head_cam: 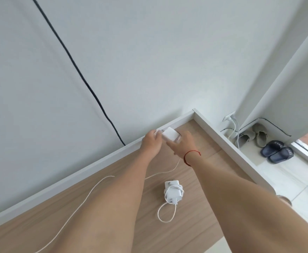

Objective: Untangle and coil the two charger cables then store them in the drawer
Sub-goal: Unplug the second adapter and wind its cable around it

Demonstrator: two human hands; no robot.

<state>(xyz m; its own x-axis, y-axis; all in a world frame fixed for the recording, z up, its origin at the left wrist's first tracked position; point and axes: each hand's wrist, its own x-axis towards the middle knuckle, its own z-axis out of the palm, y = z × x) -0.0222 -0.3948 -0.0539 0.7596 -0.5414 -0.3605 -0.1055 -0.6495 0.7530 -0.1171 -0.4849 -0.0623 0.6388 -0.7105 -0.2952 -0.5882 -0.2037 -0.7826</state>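
A white charger block [169, 135] is held up at the far corner of the wooden desk [200, 148]. My right hand [181, 143] grips it from the right and below. My left hand [151, 141] pinches its cable at the block's left side. That loose white cable [87, 195] runs from the hands down the desk to the lower left. A second white charger [173, 191] lies nearer on the desk, its cable wound around the block with one loop [165, 213] sticking out below. No drawer is in view.
A white raised rim [87, 172] borders the desk at the back and right. A black cable [80, 73] runs down the wall behind it. On the floor at right are a wall socket with plugs [229, 117], grey slippers [255, 136] and dark slides [277, 151].
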